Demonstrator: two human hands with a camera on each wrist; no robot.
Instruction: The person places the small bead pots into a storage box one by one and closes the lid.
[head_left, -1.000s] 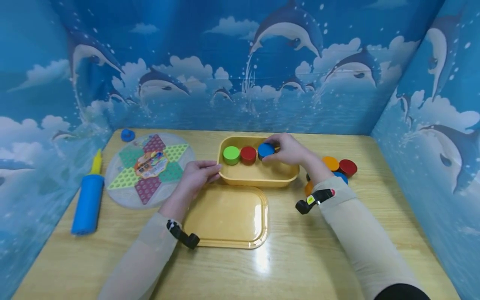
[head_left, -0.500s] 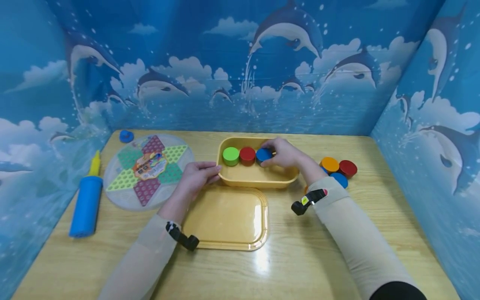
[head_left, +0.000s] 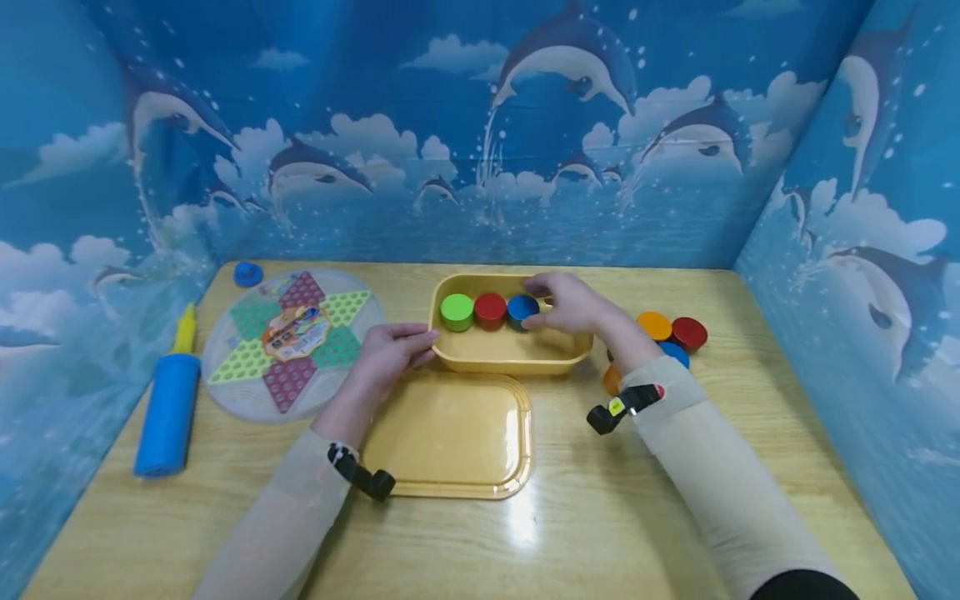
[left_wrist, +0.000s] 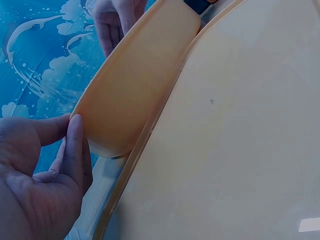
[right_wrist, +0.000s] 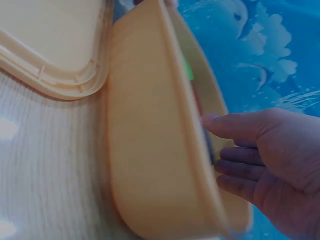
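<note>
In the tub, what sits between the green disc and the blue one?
A red disc sits between the green disc and the blue disc, all in a row along the yellow tub's far side. The head view shows it.

Dolphin-print walls (head_left: 465, 125), wooden table (head_left: 570, 533)

1. Round game board (head_left: 291, 337) w/ coloured star lies on table's (head_left: 480, 533) left part.
2. Blue pump (head_left: 167, 398) w/ yellow tip lies left of board.
3. Small blue cap (head_left: 247, 272) near back wall, just behind board.
</note>
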